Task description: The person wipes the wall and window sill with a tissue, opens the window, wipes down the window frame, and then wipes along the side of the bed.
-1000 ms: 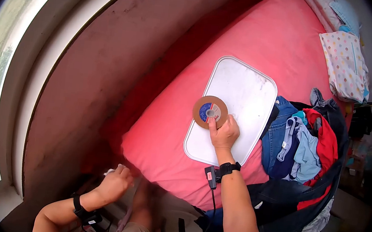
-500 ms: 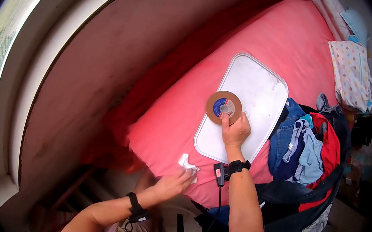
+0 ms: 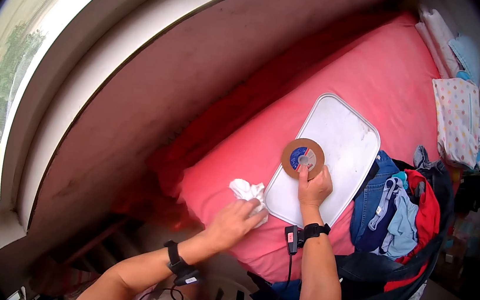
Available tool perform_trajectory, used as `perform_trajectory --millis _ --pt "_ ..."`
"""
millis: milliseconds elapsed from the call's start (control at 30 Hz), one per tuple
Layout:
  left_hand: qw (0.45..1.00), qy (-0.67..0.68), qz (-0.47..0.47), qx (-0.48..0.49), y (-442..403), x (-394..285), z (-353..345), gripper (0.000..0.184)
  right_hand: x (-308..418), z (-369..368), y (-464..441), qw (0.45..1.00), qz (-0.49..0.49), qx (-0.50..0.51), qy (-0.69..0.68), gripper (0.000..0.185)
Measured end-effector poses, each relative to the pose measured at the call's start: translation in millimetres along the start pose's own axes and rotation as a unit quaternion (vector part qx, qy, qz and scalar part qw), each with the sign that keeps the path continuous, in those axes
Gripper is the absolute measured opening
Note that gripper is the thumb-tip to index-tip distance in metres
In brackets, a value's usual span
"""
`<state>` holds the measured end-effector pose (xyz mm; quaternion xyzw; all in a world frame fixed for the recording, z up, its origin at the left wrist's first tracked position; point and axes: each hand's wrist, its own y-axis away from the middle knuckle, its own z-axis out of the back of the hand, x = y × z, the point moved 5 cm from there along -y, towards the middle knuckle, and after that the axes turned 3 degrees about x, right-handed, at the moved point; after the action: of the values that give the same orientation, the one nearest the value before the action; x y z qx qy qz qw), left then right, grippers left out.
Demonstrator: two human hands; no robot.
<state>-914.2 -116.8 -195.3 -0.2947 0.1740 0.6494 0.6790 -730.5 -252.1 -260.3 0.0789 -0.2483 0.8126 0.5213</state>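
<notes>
A brown disc (image 3: pixel 289 158) with a blue and white label round its centre hole is held over the left part of a white tray (image 3: pixel 343 126). My right hand (image 3: pixel 314 185) grips its lower edge, with the thumb on the label. To the left of the tray, a crumpled white cloth (image 3: pixel 246 190) is at the fingers of my left hand (image 3: pixel 233 223), which are closed on its lower part. The tray lies on a pink bed surface (image 3: pixel 219 180).
Right of the tray is a pile of clothes (image 3: pixel 398 215), with jeans and red and light blue pieces. A dotted cloth bag (image 3: pixel 458 121) lies at the upper right. A wall (image 3: pixel 140 91) and a window (image 3: pixel 5 76) are on the left.
My left hand has come up and right from the lower left, bringing the white cloth onto the bed beside the tray. My right hand still holds the disc. The camera view has shifted.
</notes>
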Motion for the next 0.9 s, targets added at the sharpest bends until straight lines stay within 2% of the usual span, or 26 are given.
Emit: perform_trajectory --millis 100,133,200,267,333,400,433,467,533,600,633,667,733,800,900 --pt "0.998 -0.039 -0.029 0.037 3 6 -44 0.035 0 -2 1 1.000 0.006 0.004 0.005 0.044" --pt "0.998 -0.042 -0.023 0.032 8 13 -37 0.035 1 -1 0 1.000 0.008 0.002 0.003 0.044" --pt "0.987 -0.111 0.103 -0.051 36 49 1 0.036 2 -1 1 1.000 0.010 0.006 0.003 0.043" --pt "0.973 -0.156 0.169 -0.025 74 72 27 0.037 -2 -3 2 1.000 -0.013 0.020 -0.005 0.042" --pt "0.972 -0.155 0.175 -0.021 102 82 49 0.038 2 0 -1 0.999 -0.011 0.029 -0.006 0.040" --pt "0.916 -0.185 0.320 0.158 124 100 59 0.036 3 3 2 0.999 -0.014 0.042 -0.003 0.038" --pt "0.876 -0.143 0.414 0.203 135 109 64 0.030 2 3 3 0.999 -0.019 0.049 0.004 0.038" --pt "0.876 -0.145 0.415 0.200 121 106 72 0.030 2 0 0 0.998 -0.022 0.054 0.010 0.038" --pt "0.946 -0.101 0.308 0.025 71 87 96 0.030 2 -1 1 0.999 -0.014 0.043 0.008 0.040" --pt "0.981 -0.096 0.160 -0.055 17 74 93 0.034 1 -1 0 0.999 -0.002 0.032 0.008 0.042" --pt "0.985 -0.098 0.129 -0.063 -10 69 87 0.034 0 -1 1 0.999 -0.001 0.033 0.005 0.041" --pt "0.987 -0.099 0.113 -0.055 -32 69 74 0.042 0 -1 1 0.999 0.000 0.034 0.003 0.041" --pt "0.991 -0.093 0.070 -0.059 -64 69 43 0.034 0 1 1 0.997 -0.021 0.070 0.011 0.037" --pt "0.993 -0.081 0.079 0.035 -69 72 9 0.033 4 1 -1 0.996 -0.016 0.087 0.001 0.038" --pt "0.991 -0.089 0.097 0.019 -30 78 13 0.034 5 2 -1 0.998 -0.010 0.069 0.007 0.037"
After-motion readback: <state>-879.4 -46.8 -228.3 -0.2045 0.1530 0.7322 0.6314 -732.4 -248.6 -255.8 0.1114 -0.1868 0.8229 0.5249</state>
